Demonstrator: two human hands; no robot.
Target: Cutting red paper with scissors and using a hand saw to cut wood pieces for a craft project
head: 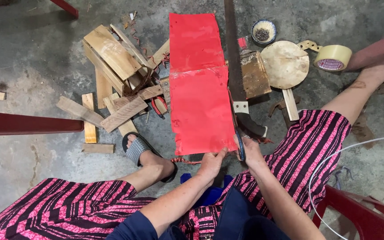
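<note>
A long red sheet (pixel 198 80), made of two pieces joined by tape, lies on the concrete floor and reaches toward me. My left hand (pixel 212 163) pinches its near bottom edge. My right hand (pixel 250 153) grips scissors with blue handles (pixel 241 144), whose blades run up along the sheet's right edge. A hand saw (pixel 235 62) with a dark handle lies just right of the sheet.
Scrap wood pieces (pixel 116 71) and red-handled pliers (pixel 158 106) lie left of the sheet. A round wooden paddle (pixel 285 64), a tape roll (pixel 333 58) and a bowl of nails (pixel 263 32) sit at the right. A red plastic chair (pixel 361 213) stands at lower right.
</note>
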